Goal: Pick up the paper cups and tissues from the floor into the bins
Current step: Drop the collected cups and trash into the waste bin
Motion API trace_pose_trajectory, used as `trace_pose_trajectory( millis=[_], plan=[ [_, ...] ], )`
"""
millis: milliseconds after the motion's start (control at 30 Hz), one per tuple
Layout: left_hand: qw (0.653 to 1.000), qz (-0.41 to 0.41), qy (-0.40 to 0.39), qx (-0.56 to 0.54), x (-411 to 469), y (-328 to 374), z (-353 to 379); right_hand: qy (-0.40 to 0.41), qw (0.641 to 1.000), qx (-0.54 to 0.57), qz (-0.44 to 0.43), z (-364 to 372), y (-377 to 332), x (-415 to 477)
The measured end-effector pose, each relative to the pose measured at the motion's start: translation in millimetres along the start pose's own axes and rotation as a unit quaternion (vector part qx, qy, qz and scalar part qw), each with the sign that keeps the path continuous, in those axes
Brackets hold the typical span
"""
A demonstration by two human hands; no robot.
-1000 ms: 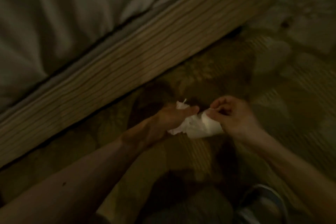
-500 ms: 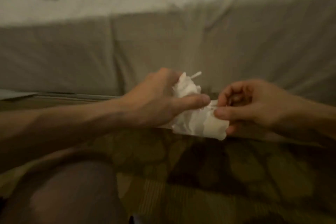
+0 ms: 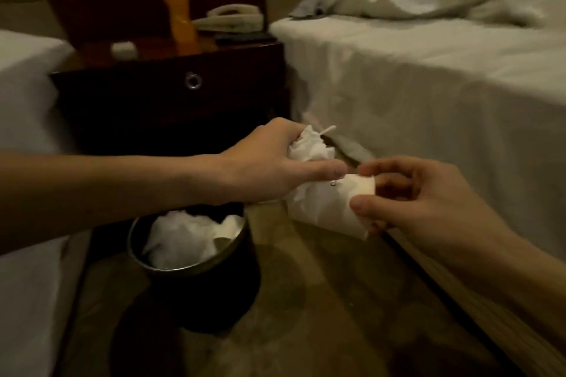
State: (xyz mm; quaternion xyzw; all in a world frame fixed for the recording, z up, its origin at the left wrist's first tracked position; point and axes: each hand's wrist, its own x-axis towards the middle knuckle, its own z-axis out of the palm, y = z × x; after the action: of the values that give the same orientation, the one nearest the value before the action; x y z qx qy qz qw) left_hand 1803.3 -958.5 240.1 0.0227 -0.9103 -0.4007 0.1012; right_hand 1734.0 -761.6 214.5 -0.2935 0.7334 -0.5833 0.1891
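Tissues (image 3: 310, 148) half hidden inside left hand (image 3: 269, 171)

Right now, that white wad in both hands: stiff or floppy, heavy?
Probably floppy: the tissue wad looks crumpled between left hand and right hand. Likely light: a pinch holds it. Loose bits may scatter beside the bin.

The paper bundle (image 3: 321, 205) you hold is soft and crinkly. The bin (image 3: 199, 294) is dark, with a shiny metal rim. The bed sheet (image 3: 428, 95) is matt cloth, the nightstand (image 3: 137, 101) glossy wood.
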Motion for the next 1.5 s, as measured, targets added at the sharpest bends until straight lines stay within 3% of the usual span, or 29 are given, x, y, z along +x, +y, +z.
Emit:
trace_pose_trajectory(
  millis=[233,400,533,667,767,833,967,1067,1167,1233,1300,1400,1433,1500],
  plan=[
    [0.979,-0.182,0.069,-0.054,-38,-150,-63,-0.144,0.99,-0.012,-0.008,150,48,110],
    [0.953,-0.289,0.074,0.058,-49,-222,-55,-0.158,0.978,-0.134,-0.014,213,94,140],
    [0.929,-0.364,0.056,0.027,-46,-254,-30,-0.163,0.946,-0.279,-0.03,233,120,158],
    [0.932,-0.351,0.059,0.072,-45,-282,-16,-0.119,0.902,-0.396,-0.123,241,131,164],
    [0.908,-0.368,0.027,0.2,-50,-298,-13,-0.132,0.853,-0.468,-0.19,248,135,160],
    [0.887,-0.355,0.005,0.296,-54,-305,-17,-0.164,0.845,-0.475,-0.183,250,135,161],
    [0.881,-0.299,0.023,0.366,-53,-299,-36,-0.151,0.887,-0.394,-0.185,243,135,157],
    [0.895,-0.24,-0.047,0.374,-40,-279,-46,-0.126,0.912,-0.345,-0.185,231,128,147],
    [0.909,-0.266,-0.095,0.307,-15,-254,-57,-0.1,0.919,-0.324,-0.2,203,119,138],
    [0.89,-0.289,-0.151,0.318,-5,-243,-65,-0.094,0.928,-0.302,-0.196,176,116,129],
    [0.85,-0.312,-0.209,0.368,-2,-225,-70,-0.093,0.942,-0.272,-0.175,143,116,115],
    [0.798,-0.247,-0.263,0.483,4,-186,-61,-0.098,0.959,-0.234,-0.125,90,118,87],
    [0.808,-0.201,-0.243,0.497,9,-169,-52,-0.096,0.963,-0.224,-0.117,73,120,76],
    [0.86,-0.117,-0.172,0.465,23,-128,-26,-0.072,0.969,-0.211,-0.107,36,118,53]
  ],
)
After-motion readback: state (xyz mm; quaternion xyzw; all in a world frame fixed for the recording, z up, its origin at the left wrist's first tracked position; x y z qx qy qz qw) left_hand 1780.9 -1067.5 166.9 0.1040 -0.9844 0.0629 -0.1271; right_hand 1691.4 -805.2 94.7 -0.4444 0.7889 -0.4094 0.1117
